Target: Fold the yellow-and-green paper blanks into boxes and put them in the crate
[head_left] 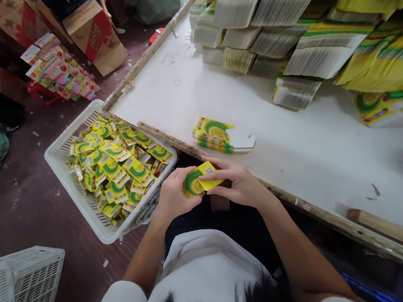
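Note:
Both my hands hold one yellow-and-green printed card packet (193, 181) in front of my body, just off the table edge. My left hand (174, 194) grips its left end, thumb below and fingers above. On the right end, my right hand (237, 182) has its fingers and thumb closed around a yellow flap with a barcode. Past my hands, a small pile of similar flat cards (214, 133) lies on the white table. To my left stands a white plastic basket (103, 233) filled with many such yellow-green packets (114, 167).
Tall stacks of cards (278, 2) cover the far right of the white table (164, 96). A wooden strip (305, 206) borders its near edge. Open cardboard boxes (97, 36), printed sheets on a red stool (60, 68) and another white crate (26, 288) stand on the floor.

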A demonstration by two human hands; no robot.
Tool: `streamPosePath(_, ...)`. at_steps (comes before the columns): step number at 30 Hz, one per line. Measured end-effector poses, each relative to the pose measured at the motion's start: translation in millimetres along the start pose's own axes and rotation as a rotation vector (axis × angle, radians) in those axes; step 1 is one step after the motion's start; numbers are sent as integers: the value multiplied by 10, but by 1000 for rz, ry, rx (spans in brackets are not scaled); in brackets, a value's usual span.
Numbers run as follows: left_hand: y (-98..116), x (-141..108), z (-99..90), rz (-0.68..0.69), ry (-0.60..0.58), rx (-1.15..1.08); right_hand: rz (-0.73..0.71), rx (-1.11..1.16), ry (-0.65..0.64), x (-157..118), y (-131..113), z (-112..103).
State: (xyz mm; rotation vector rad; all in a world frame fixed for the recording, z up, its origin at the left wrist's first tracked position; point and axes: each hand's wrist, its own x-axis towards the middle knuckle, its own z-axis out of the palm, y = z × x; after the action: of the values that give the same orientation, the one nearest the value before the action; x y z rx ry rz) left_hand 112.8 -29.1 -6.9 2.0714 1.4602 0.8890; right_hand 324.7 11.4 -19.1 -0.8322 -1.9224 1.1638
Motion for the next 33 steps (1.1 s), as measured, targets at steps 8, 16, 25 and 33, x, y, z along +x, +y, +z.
streamPosePath(8,-90,-7,3,-56,19,24,16,40,42,61,51,236)
streamPosePath(16,-100,26,-48,-49,-6,13,-7,14,-112,99,48,34)
streamPosePath(25,-49,45,-54,-28,5,8,-34,2,5,20,18,189)
streamPosePath(33,-4,-48,68,-40,39,31,2,-10,42,-36,42,327)
